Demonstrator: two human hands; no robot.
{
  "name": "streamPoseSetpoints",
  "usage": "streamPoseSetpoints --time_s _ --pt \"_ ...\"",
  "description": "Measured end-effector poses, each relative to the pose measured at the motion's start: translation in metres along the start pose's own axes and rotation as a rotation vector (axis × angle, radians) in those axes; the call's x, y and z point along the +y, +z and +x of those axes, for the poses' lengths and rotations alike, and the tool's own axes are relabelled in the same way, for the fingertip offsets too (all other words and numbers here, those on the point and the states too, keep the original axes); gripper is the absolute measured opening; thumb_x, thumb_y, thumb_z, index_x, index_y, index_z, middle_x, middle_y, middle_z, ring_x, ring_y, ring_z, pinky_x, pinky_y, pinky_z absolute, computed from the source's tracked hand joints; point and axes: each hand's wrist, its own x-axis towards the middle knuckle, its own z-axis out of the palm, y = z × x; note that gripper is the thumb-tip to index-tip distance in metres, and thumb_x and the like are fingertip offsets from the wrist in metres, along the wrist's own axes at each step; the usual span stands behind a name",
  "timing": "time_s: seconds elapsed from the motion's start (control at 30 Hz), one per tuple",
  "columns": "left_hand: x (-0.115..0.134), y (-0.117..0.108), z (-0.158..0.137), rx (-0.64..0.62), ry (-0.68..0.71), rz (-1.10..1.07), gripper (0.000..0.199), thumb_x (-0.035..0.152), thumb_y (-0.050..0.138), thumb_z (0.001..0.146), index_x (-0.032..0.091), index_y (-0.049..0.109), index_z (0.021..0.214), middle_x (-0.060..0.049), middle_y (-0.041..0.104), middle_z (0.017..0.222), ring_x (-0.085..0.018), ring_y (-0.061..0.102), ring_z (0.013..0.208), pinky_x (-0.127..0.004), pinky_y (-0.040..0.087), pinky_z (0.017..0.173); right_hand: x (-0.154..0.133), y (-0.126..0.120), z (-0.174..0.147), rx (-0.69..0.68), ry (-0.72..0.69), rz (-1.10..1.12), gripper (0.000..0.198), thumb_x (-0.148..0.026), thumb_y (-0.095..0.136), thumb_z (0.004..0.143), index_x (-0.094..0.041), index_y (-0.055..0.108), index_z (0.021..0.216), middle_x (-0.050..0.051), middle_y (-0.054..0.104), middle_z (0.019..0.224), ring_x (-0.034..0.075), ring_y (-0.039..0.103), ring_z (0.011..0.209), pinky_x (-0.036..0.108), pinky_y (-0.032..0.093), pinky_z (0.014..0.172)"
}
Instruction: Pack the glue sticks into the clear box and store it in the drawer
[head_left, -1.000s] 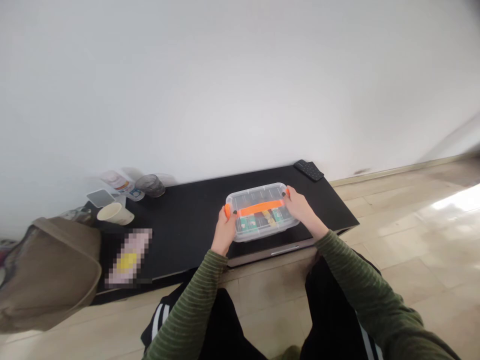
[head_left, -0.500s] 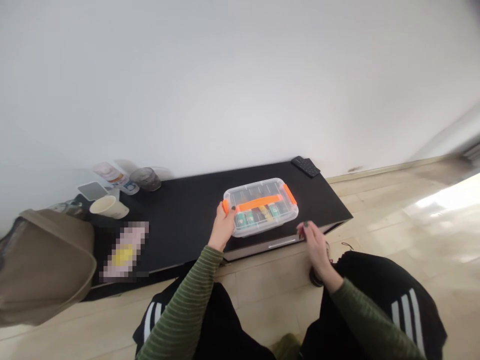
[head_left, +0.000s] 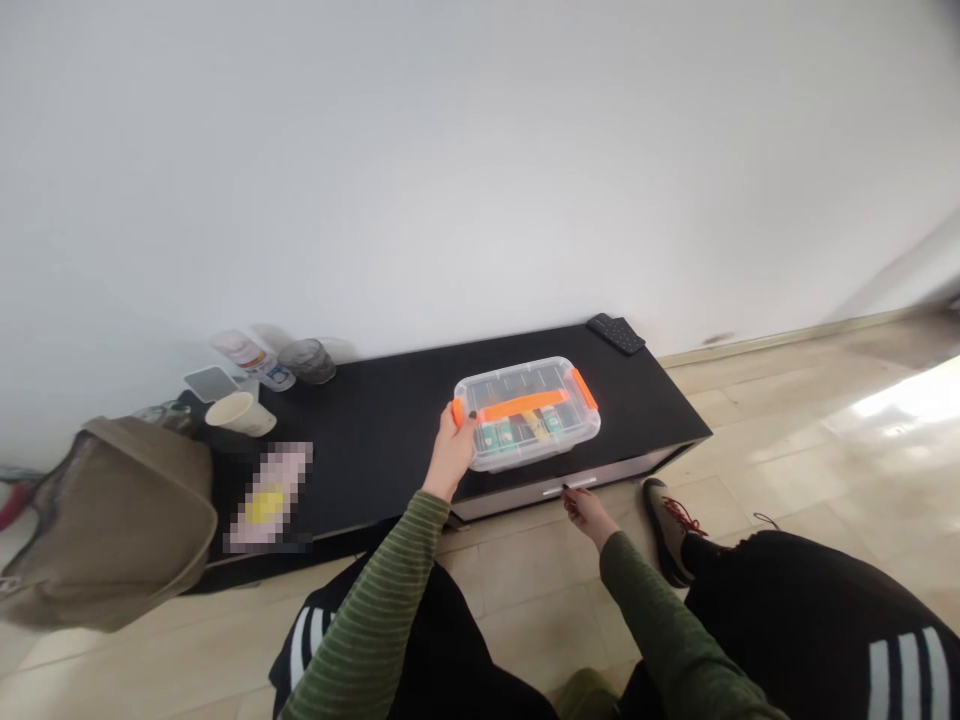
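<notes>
A clear plastic storage box with an orange carrying handle and orange side latches rests on the black cabinet top, its lid on. Through the lid I make out green-and-white packets and something yellowish. My left hand grips the box's left end, thumb on top by the latch. Lower down, my right hand has its curled fingertips at the pale drawer handle on the front of the drawer. The drawer sits closed.
Along the cabinet top stand a paper cup, a spray can, a dark glass and a brown bag at left. A black keypad-like object lies at the back right. My shoe is beside the cabinet.
My right hand has moved left and down from beside the cabinet's front edge to the drawer handle. My left hand stays on the box. My right leg has swung outward, showing the shoe.
</notes>
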Motion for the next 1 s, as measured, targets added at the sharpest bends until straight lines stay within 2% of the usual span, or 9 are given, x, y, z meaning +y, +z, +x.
streamPoseSetpoints --time_s 0.23,0.37,0.5,0.57,0.67,0.77,0.83,0.9,1.0 --pt "0.003 0.000 -0.002 -0.004 -0.002 -0.021 0.052 0.040 0.061 0.087 0.019 0.052 0.133 -0.013 0.060 0.132 -0.025 0.059 0.117 -0.035 0.046 0.098 0.010 -0.002 -0.002 0.058 0.021 0.081 0.039 -0.018 0.073 0.080 -0.022 0.037 0.066 -0.007 0.048 0.050 0.005 0.044 0.043 0.013 0.032 0.040" --pt "0.005 0.000 -0.004 0.010 -0.005 -0.003 0.052 0.040 0.063 0.086 0.019 0.054 0.133 -0.013 0.060 0.132 -0.026 0.058 0.119 -0.037 0.045 0.100 0.020 -0.010 -0.018 0.055 0.049 0.053 0.035 -0.018 0.071 0.081 -0.021 0.040 0.064 -0.005 0.052 0.050 0.005 0.046 0.041 0.013 0.031 0.039" --pt "0.004 0.000 -0.009 0.027 0.015 0.025 0.054 0.041 0.062 0.088 0.019 0.052 0.136 -0.013 0.057 0.138 -0.027 0.055 0.125 -0.038 0.042 0.106 0.034 -0.024 -0.045 0.052 0.115 -0.033 0.029 -0.021 0.066 0.085 -0.019 0.047 0.062 0.002 0.061 0.052 0.008 0.053 0.039 0.014 0.028 0.036" --pt "0.000 -0.001 -0.015 0.046 0.033 0.040 0.055 0.041 0.060 0.090 0.019 0.050 0.139 -0.013 0.056 0.140 -0.026 0.055 0.126 -0.039 0.040 0.108 0.036 -0.036 -0.064 0.001 0.169 -0.149 0.033 -0.029 0.065 0.086 -0.018 0.049 0.059 0.005 0.061 0.049 0.010 0.055 0.038 0.015 0.026 0.035" --pt "-0.007 -0.004 -0.026 0.060 0.052 0.036 0.057 0.041 0.059 0.090 0.018 0.047 0.141 -0.013 0.056 0.141 -0.025 0.054 0.128 -0.039 0.039 0.111 0.026 -0.055 -0.097 -0.209 0.190 -0.421 0.043 -0.046 0.064 0.085 -0.016 0.054 0.057 0.007 0.066 0.053 0.011 0.061 0.042 0.015 0.028 0.036" --pt "-0.011 -0.009 -0.040 0.049 0.070 0.021 0.058 0.041 0.059 0.090 0.017 0.048 0.141 -0.013 0.053 0.145 -0.025 0.051 0.133 -0.038 0.036 0.114 -0.003 -0.068 -0.130 -0.387 -0.008 -0.482 0.052 -0.064 0.063 0.079 -0.015 0.060 0.062 0.011 0.072 0.066 0.016 0.067 0.052 0.018 0.036 0.040" --pt "-0.013 -0.014 -0.050 0.037 0.067 0.030 0.057 0.042 0.059 0.091 0.017 0.048 0.141 -0.013 0.052 0.146 -0.025 0.049 0.135 -0.039 0.035 0.116 -0.027 -0.070 -0.146 -0.321 -0.233 -0.361 0.055 -0.070 0.063 0.077 -0.015 0.067 0.076 0.013 0.075 0.080 0.021 0.072 0.070 0.023 0.047 0.049" --pt "-0.016 -0.020 -0.061 0.015 0.050 0.050 0.057 0.042 0.059 0.091 0.019 0.049 0.141 -0.013 0.052 0.147 -0.026 0.048 0.136 -0.040 0.034 0.116 -0.049 -0.066 -0.155 -0.175 -0.423 -0.161 0.060 -0.072 0.061 0.078 -0.018 0.068 0.102 0.015 0.073 0.110 0.026 0.071 0.100 0.031 0.056 0.068" --pt "-0.024 -0.026 -0.084 -0.058 0.050 0.071 0.058 0.043 0.060 0.090 0.020 0.049 0.142 -0.012 0.050 0.150 -0.027 0.047 0.138 -0.041 0.034 0.117 -0.066 -0.056 -0.163 -0.140 -0.525 0.003 0.068 -0.076 0.049 0.085 -0.025 0.058 0.130 0.013 0.058 0.141 0.028 0.057 0.127 0.040 0.054 0.091"
